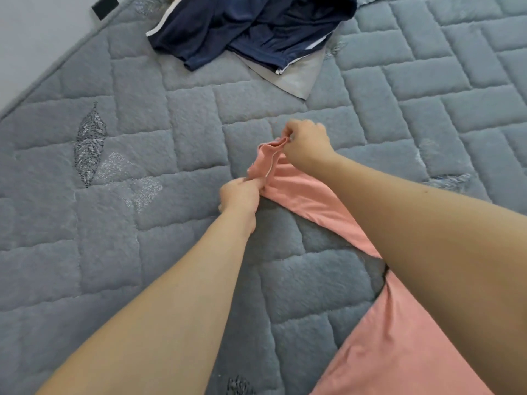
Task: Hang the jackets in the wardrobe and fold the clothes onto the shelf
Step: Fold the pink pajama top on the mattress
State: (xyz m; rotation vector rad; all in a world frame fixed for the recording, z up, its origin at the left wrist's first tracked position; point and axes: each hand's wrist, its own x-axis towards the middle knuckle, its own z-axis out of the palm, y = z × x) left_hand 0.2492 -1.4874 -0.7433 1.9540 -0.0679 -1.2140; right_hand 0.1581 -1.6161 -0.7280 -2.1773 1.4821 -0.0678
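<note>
Right now we hold the pink garment [302, 192] by one bunched end, out in front of us over the grey quilted mattress [142, 172]. Our left hand [239, 196] grips the gathered edge from the near side, fingers curled tight round the cloth. Our right hand [306, 142] pinches the same bunched edge a little farther away, fingers closed on the fold. Between the two hands the fabric is crumpled, with a thin pale trim showing along it. From our hands the pink cloth runs back under our right forearm toward the lower right corner, lying on the mattress.

Farther off, near the top, a dark navy garment [256, 29] with white stripes lies rumpled, partly over a flat grey piece of cloth [296, 78].
</note>
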